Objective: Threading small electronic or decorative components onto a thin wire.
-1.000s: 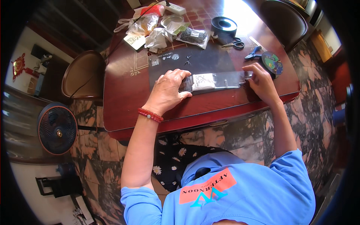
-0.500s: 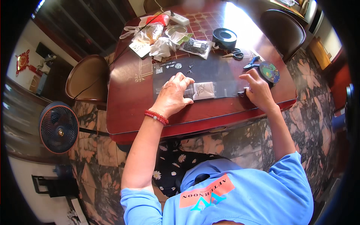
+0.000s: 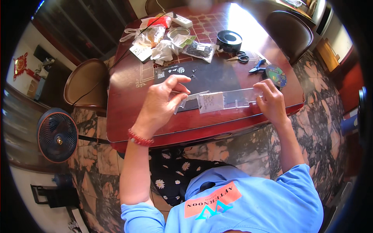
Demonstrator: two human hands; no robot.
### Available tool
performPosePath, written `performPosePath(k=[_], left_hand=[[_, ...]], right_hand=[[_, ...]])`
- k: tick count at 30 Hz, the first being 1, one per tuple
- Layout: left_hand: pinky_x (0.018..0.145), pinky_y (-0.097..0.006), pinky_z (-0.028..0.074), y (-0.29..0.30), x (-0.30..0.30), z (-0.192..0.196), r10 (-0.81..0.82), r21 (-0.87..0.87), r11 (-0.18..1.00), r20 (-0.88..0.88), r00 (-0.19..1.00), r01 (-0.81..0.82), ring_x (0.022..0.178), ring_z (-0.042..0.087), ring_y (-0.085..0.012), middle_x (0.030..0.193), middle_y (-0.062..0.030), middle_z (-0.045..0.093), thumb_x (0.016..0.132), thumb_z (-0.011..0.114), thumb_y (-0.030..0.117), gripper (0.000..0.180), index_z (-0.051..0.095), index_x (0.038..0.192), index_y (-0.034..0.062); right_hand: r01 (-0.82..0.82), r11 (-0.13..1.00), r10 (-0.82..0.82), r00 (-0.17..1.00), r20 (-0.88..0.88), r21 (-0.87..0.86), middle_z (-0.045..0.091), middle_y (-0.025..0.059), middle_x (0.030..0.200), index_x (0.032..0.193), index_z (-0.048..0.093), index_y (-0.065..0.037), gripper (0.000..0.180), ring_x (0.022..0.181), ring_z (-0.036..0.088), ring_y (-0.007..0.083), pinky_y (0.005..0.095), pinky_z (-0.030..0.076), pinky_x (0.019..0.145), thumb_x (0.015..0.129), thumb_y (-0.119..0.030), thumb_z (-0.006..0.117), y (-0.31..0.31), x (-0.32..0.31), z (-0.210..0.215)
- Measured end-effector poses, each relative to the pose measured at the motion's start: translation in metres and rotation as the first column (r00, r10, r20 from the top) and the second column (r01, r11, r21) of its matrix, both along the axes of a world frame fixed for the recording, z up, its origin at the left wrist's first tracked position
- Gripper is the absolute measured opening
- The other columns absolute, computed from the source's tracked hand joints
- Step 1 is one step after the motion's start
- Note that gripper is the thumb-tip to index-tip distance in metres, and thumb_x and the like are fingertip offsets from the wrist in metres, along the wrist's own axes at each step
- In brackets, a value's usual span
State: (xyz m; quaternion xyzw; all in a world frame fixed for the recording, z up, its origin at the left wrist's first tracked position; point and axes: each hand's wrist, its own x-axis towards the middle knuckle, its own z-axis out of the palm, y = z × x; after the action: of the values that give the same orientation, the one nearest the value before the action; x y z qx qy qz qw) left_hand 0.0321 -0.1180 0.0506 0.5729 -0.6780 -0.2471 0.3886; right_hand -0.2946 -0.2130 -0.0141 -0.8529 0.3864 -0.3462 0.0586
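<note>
A long clear plastic piece (image 3: 243,98), perhaps a strip or shallow case, is held up between both hands over the table's front part. Around its middle sits a whitish paper label (image 3: 211,102) with faint marks. My left hand (image 3: 157,100) pinches the left end between thumb and fingers. At the opposite end, my right hand (image 3: 273,101) grips with curled fingers; their tips are partly hidden. Beneath and behind the plastic lies a flat dark sheet (image 3: 219,75) with pale printing, and a few tiny black bits (image 3: 194,73) rest on it.
Blue-handled pliers (image 3: 257,66), a round colourful disc (image 3: 276,75), scissors (image 3: 242,58) and a dark round container (image 3: 229,40) stand toward the right. Behind are a clear bag of dark pieces (image 3: 199,50), crumpled wrappings (image 3: 162,51) and a power strip (image 3: 182,20). A fan (image 3: 59,134) stands left.
The plastic piece with its label has come up off the dark sheet, lifted and tilted between both hands. My left hand has moved left and is raised; the right has shifted slightly.
</note>
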Motion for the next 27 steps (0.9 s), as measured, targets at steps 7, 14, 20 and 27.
performPosePath(k=[7,14,20,27], left_hand=[[0.083,-0.028,0.057,0.03,-0.031,0.023,-0.31,0.044,0.949,-0.035,0.95,0.311,0.09,0.072,-0.0148,0.093,-0.01,0.073,0.087,0.068,-0.007,0.04,0.062,0.126,0.0034],[0.081,-0.026,0.055,0.069,-0.035,-0.038,-0.181,0.35,0.874,-0.408,0.895,0.336,0.093,0.065,-0.0088,0.101,-0.0075,0.071,0.092,0.066,-0.003,0.04,0.057,0.13,0.0009],[0.082,-0.022,0.053,0.121,-0.037,-0.077,-0.007,0.426,0.888,-0.367,0.93,0.175,0.094,0.059,-0.0082,0.11,-0.001,0.06,0.086,0.074,-0.001,0.041,0.063,0.125,0.0019],[0.088,-0.026,0.053,0.166,-0.033,-0.101,-0.032,0.613,0.722,-0.433,0.901,0.32,0.103,0.066,-0.0112,0.11,-0.0079,0.07,0.098,0.066,0.011,0.033,0.056,0.128,0.0009]], right_hand=[[-0.273,0.961,0.275,0.96,0.045,-0.029,0.061,0.0117,0.097,0.104,0.064,-0.005,0.03,0.081,0.067,0.0319,0.0398,0.057,0.068,0.075,0.003,0.066,0.039,0.045,0.017],[-0.565,0.806,0.562,0.824,0.072,0.178,0.058,0.0097,0.094,0.1,0.06,-0.007,0.033,0.082,0.065,0.0306,0.0412,0.057,0.063,0.069,0.0,0.069,0.089,0.077,-0.012],[-0.653,0.691,0.66,0.745,0.097,0.31,0.057,0.009,0.093,0.1,0.061,-0.006,0.029,0.083,0.065,0.0287,0.0414,0.056,0.063,0.073,-0.005,0.07,0.115,0.079,-0.04],[-0.711,0.603,0.757,0.653,0.023,0.361,0.057,0.0099,0.097,0.107,0.061,-0.005,0.032,0.086,0.066,0.0293,0.041,0.057,0.065,0.076,-0.006,0.07,0.122,0.089,-0.036]])
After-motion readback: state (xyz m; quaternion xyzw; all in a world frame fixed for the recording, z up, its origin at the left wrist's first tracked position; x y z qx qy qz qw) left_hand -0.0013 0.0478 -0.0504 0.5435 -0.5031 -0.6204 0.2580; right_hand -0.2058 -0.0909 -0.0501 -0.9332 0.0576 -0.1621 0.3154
